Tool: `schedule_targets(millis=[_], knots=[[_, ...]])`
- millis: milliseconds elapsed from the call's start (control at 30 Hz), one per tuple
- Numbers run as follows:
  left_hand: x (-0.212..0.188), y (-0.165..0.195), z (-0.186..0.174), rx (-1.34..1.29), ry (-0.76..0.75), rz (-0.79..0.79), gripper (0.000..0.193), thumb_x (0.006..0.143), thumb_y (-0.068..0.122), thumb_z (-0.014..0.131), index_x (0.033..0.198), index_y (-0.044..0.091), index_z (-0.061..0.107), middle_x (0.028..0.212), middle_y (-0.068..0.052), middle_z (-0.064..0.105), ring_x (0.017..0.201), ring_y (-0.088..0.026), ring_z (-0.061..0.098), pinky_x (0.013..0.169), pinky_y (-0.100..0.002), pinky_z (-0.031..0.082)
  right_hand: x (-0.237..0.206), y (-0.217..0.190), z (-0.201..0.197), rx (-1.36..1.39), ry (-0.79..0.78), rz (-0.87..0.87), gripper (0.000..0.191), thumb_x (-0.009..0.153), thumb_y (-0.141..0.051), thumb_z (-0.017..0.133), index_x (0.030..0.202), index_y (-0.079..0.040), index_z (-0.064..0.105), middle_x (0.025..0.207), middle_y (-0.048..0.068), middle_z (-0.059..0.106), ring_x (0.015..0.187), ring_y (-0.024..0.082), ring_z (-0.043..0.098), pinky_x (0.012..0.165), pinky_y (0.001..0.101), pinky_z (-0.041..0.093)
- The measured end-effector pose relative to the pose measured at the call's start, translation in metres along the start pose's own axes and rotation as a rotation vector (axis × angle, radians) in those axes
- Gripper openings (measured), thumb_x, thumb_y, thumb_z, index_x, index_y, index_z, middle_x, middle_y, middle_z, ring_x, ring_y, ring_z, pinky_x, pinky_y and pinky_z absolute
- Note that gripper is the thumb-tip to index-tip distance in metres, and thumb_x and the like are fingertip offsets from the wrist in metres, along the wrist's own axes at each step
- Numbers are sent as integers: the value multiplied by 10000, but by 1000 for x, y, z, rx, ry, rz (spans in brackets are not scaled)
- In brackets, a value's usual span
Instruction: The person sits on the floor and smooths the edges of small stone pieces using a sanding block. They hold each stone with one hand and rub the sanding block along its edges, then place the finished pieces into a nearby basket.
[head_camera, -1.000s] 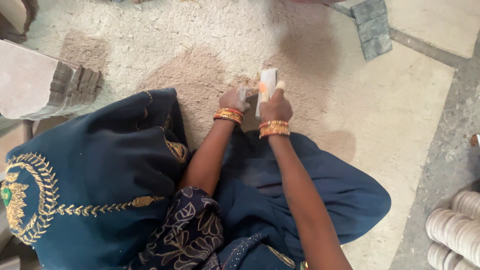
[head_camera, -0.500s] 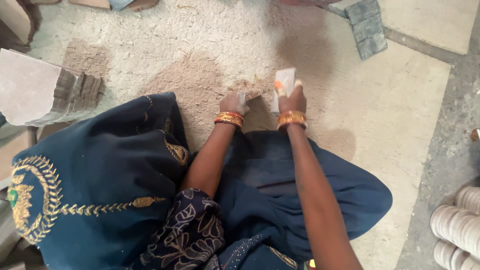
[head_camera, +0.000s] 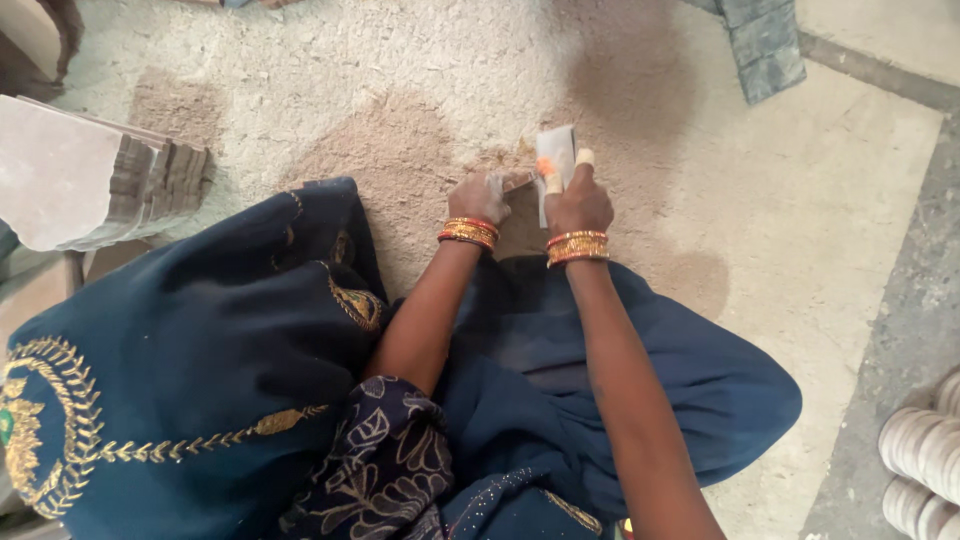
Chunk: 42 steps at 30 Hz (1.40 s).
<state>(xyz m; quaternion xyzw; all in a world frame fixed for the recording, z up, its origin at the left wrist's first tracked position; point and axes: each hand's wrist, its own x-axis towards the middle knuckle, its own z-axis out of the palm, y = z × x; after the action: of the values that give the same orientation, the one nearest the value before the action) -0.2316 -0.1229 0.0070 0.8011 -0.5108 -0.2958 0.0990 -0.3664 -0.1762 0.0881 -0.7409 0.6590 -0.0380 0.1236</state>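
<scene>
Head view looks down on a person seated on the floor, dark blue cloth with gold embroidery spread across the lap and knees nearest the camera, and a patterned navy fold lying between the forearms. Both arms reach forward over the cloth, each wrist ringed with gold and red bangles. The left hand rests low on the sandy ground, its fingers curled together against a small tan piece at the edge of the white block; how firmly it grips cannot be told. The right hand stands just beside it, fingers clamped on the white block, which is upright and slightly tilted, with its lower end at the ground. One fingertip rises along the block's right edge, and an orange-tipped finger presses its face. Around the hands lies a patch of brown powder on a pale gritty floor. To the left, a stack of flat grey slabs sits near the knee. At the far right edge, pale ribbed cylinders lie in a stack. Farther off, a grey stone block lies at the top right, well apart from the hands.
</scene>
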Motion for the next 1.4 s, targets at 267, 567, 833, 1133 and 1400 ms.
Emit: schedule_targets(millis=[267,567,833,1133,1400], knots=[[-3,1,-10,-77,-2,-63,278,778,234,768,1056,236,773,962,-126,742,915,-336,725,786,-466,598,-11,5,19,-21,39,-39,306,945,-337,678,1021,-43,650,835,238,720,795,449,712,734,575,554],[-1,1,-4,-109,39,-59,212,793,237,754,994,171,768,964,-136,744,925,-345,720,799,-471,594,-6,-7,8,-110,1,-58,438,878,-220,666,1276,-58,577,859,213,733,799,422,719,710,552,563],[-4,1,-2,-93,23,-51,201,842,236,726,1039,233,770,999,-132,744,947,-342,723,809,-478,597,-12,5,17,-83,30,-141,317,889,-198,654,1161,-42,605,851,215,731,783,434,711,711,566,551],[5,-3,5,-120,64,-65,215,847,287,744,1047,212,767,998,-125,748,949,-336,722,800,-475,597,-48,-1,-19,241,-39,129,537,850,-436,760,1133,-8,602,891,278,717,860,478,696,761,555,537],[0,1,-1,-182,52,-70,327,809,243,749,1124,329,759,1000,-107,741,942,-337,710,787,-478,589,-37,3,-30,564,127,155,579,806,-450,856,1117,-11,641,960,192,752,852,333,742,762,434,565]])
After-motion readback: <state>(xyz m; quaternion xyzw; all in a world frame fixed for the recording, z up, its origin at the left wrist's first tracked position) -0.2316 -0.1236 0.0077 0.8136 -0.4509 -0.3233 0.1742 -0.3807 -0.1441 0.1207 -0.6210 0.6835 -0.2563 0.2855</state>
